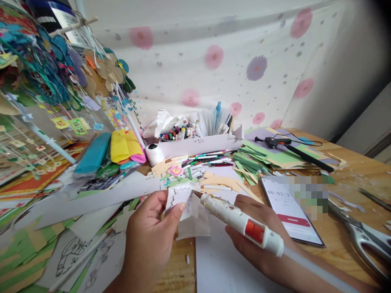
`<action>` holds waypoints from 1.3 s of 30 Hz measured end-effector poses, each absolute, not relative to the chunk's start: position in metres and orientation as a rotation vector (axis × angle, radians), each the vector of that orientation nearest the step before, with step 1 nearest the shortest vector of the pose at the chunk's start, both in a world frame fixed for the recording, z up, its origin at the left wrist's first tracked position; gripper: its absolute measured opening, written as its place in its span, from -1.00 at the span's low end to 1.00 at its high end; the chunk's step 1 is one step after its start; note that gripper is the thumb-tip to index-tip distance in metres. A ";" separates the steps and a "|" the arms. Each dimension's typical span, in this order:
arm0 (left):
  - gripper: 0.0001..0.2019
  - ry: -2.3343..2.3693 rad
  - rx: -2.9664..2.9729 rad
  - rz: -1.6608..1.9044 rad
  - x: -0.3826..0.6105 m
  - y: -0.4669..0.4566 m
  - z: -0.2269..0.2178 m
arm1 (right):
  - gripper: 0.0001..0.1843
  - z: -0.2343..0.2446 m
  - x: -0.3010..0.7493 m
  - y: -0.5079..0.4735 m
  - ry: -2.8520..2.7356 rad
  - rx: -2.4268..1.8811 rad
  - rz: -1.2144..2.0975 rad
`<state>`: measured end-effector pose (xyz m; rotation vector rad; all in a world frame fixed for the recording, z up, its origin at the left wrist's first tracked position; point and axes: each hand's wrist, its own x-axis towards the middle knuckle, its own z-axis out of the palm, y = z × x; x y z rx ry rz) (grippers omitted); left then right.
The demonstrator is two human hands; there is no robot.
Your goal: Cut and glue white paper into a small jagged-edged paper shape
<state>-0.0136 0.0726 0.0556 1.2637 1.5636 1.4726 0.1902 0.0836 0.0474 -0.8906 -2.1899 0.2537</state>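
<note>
My left hand (152,236) pinches a small white paper piece (187,215) between thumb and fingers. A scalloped white cut-out (177,194) shows on its face. My right hand (262,224) is wrapped round a white hot glue gun (229,213) with a red-orange window in its side. A long translucent glue stick (314,262) runs out of its back end. The metal nozzle points at the paper's upper right edge, very close to it; whether they touch I cannot tell. Below hangs a translucent whitish sheet (195,228), partly behind the paper.
A phone (284,207) showing a timer lies right of my right hand, beside large scissors (354,228). Behind are paper strips (250,156), a pen box (201,144), a thread spool (154,154) and a corded black tool (301,154). Hanging ornaments (61,81) crowd the left.
</note>
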 end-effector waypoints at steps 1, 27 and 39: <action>-0.85 1.567 1.253 1.481 -0.014 0.073 0.056 | -0.78 0.047 0.190 0.084 -2.208 -0.878 0.239; -0.86 1.457 1.168 1.525 -0.015 0.075 0.055 | -0.81 0.045 0.195 0.086 -2.185 -0.979 0.338; -0.84 1.313 1.178 1.529 -0.011 0.071 0.057 | -0.81 0.063 0.192 0.071 -2.278 -0.968 0.408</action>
